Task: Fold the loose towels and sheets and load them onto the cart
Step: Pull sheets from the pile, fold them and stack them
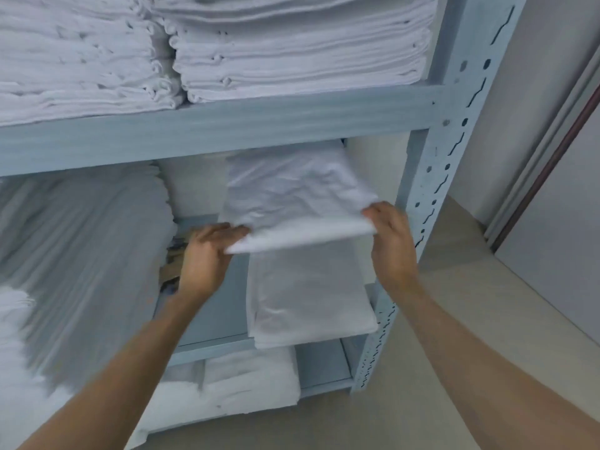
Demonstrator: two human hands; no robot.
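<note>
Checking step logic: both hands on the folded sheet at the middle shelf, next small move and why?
Probably lower it flat. Left hand and right hand pinch the folded sheet's near corners, with its front edge raised above the folded pile directly beneath.

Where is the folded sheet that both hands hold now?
The folded sheet is centre-right in the head view, gripped by the left hand and right hand over another folded sheet on the middle shelf.

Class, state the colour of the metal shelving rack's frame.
Pale blue-grey, seen in the head view on the shelving rack.
</note>
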